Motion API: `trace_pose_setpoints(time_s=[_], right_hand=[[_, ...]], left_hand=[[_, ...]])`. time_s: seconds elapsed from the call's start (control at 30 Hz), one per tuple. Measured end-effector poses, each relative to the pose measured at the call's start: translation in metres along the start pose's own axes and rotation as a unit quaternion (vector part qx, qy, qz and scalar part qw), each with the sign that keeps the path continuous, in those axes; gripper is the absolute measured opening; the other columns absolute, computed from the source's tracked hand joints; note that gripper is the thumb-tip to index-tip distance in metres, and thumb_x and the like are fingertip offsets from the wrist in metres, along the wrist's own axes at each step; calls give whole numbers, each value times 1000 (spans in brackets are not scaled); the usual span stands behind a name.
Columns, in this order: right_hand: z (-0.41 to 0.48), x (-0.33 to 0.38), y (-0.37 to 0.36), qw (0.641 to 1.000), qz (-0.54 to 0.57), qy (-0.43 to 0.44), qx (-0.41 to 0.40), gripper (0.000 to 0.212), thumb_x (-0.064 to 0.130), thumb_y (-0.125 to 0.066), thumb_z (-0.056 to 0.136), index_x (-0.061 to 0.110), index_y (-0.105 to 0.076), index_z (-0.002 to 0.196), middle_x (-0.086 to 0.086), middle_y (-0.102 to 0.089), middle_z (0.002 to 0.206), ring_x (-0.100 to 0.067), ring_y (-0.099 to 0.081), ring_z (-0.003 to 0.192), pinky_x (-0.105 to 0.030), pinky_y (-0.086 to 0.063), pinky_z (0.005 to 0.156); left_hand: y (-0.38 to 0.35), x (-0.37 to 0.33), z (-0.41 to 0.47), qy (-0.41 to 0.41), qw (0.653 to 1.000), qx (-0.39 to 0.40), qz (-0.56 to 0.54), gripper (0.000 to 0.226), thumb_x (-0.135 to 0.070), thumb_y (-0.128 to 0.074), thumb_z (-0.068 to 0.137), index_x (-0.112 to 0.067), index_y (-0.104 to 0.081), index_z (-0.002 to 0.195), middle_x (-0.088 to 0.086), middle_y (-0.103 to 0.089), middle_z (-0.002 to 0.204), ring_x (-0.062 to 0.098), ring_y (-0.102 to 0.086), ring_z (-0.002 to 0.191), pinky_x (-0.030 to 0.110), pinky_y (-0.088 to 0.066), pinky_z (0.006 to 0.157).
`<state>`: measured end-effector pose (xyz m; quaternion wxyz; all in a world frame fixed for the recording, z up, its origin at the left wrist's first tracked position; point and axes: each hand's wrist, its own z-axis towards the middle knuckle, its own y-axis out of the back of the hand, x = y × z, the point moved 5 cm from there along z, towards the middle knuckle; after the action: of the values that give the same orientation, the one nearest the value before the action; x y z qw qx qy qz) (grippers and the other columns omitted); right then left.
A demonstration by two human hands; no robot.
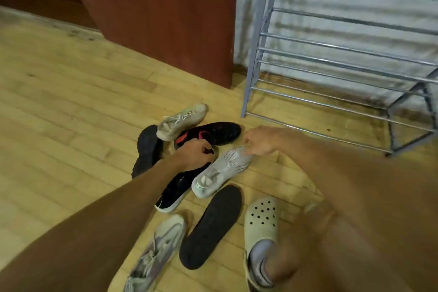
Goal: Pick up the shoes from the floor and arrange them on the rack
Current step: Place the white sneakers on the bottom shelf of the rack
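Pale wooden floorboards (59, 106) fill the view, with a red-brown cabinet (166, 19) at the top and a grey metal shoe rack (343, 59) standing bare at upper right. We see a loose heap of shoes on the floor between our arms, left of the rack's nearest leg. Our left hand (196, 153) reaches into the middle of the heap, fingers curled down over the black sneaker with a white sole (175, 191); whether they have closed on it we cannot tell. Our right hand (258, 141) is loosely curled, fingertips pinching the toe of the white knit sneaker (220, 172). Beyond the hands lie a black shoe with pink trim (213, 133), a beige laced sneaker (181, 121) and a dark shoe on its side (147, 149). Nearer us lie a grey sneaker (156, 251) and a dark shoe sole-up (211, 225). A pale clog (260, 223) is on our foot. Open floor stretches left of the heap and between the heap and rack.
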<state>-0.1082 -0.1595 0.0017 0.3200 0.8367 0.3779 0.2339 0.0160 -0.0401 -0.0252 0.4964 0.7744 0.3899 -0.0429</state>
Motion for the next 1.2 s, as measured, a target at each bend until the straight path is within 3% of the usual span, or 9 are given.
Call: trace_pose_setpoints(time_s=[0.1,0.23,0.33,0.5,0.7,0.9,1.03,1.1,1.2], right_hand=[[25,12,-24,1000,26,4,15,45,33,-48,96,10,-53,133,-12,-57,131,-29,-55,117,-39,-46,100],[56,10,-61,998,54,26,23,43,35,-48,94,12,-56,129,-9,-60,124,-27,-58,110,-39,-50,94],[69,-9,-88,994,97,26,46,34,31,-48,96,12,-59,122,-6,-63,110,-26,-62,106,-37,-52,90],[83,-43,-106,989,129,-25,75,37,23,-51,95,8,-57,128,-11,-59,130,-26,-58,116,-35,-47,96],[78,-38,-102,982,179,-23,55,34,20,-48,97,4,-60,123,-13,-62,126,-29,-59,114,-37,-47,96],[62,-35,-97,986,154,-38,56,31,18,-49,94,7,-63,119,-11,-65,120,-27,-62,108,-34,-50,87],[36,-22,-70,991,128,-19,22,24,18,-45,97,21,-59,78,0,-56,83,-25,-55,93,-26,-42,65],[21,-20,-61,992,126,-15,12,19,23,-47,98,22,-66,101,0,-62,104,-25,-56,104,-30,-47,83],[0,-22,-52,993,113,-37,-1,37,29,-51,95,8,-60,124,-11,-61,126,-28,-58,113,-38,-49,97]], left_hand=[[-31,33,13,58,997,49,-32,20,-27,-56,91,-11,-53,103,9,-54,107,19,-51,96,25,-35,78],[-80,73,41,128,984,111,-47,69,-37,-58,89,-9,-32,146,10,-37,150,27,-40,134,29,-36,97],[-112,89,61,167,977,130,-21,81,-42,-63,82,-13,-25,147,13,-31,150,33,-38,134,42,-41,104],[-142,95,83,210,971,110,39,89,-39,-70,79,-12,-17,146,18,-25,147,40,-29,136,46,-34,106],[-144,98,91,237,960,113,95,63,-26,-65,84,-6,-33,135,22,-35,139,41,-38,129,46,-41,100],[-140,103,86,203,970,123,52,48,-20,-66,76,-4,-57,120,14,-61,120,30,-62,103,30,-49,72],[-125,93,65,241,959,139,-52,17,3,-58,84,-5,-57,99,15,-59,113,32,-64,97,32,-57,71],[-125,90,47,285,927,179,-165,25,9,-53,89,0,-56,111,14,-53,116,35,-58,113,37,-54,84],[-124,75,18,315,870,227,-303,8,7,-51,92,2,-57,92,13,-55,93,26,-57,83,33,-51,79]])
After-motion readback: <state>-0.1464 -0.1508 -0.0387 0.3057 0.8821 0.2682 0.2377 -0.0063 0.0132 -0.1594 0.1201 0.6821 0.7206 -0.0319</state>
